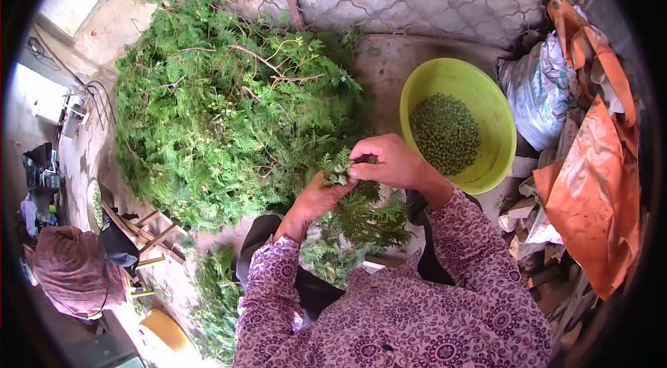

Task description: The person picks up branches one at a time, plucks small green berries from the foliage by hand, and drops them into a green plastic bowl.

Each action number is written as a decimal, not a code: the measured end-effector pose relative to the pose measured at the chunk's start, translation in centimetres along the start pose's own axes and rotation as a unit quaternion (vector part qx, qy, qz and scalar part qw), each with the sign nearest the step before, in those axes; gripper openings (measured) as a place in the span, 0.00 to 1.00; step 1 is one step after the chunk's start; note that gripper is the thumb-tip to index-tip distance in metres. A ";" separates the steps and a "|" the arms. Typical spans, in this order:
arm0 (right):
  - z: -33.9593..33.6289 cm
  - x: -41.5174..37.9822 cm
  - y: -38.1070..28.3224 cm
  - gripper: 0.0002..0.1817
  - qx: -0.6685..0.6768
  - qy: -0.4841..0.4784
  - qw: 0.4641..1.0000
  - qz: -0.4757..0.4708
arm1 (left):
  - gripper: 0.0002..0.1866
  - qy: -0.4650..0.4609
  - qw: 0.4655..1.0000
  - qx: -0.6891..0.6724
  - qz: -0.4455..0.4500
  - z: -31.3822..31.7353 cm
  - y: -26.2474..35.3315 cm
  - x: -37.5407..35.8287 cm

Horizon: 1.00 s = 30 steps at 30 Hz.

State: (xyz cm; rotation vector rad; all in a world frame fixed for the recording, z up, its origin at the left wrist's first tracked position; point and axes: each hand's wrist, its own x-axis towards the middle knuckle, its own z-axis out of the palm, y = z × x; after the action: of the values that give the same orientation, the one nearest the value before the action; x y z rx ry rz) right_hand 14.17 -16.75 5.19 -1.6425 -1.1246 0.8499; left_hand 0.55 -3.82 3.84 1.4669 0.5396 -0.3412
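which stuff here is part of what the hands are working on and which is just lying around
In use: sprig, left hand, right hand, green bowl of small green seeds, heap of branches.

Lying about: orange sheet, white sack, wooden frame.

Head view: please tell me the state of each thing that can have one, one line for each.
Left hand: closed, holding the green sprig.
Right hand: fingers pinched on the same sprig.
Green sprig: held between both hands.
Yellow-green basin: upright, partly filled with small green seeds.
Branch pile: heaped beside the basin.

Both hands (361, 177) together (fingers pinched), sleeved forearms bent.
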 end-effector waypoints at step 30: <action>1.3 0.0 -0.1 0.09 0.012 -0.042 0.999 -0.001 | 0.16 -0.048 0.992 -0.020 0.112 -1.2 -5.5 1.5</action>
State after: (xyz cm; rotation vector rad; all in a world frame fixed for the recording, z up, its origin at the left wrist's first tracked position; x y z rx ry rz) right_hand 12.98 -16.38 4.85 -1.5978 -1.1697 0.9361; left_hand -1.33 -2.98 -1.61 1.4479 0.2993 -0.2196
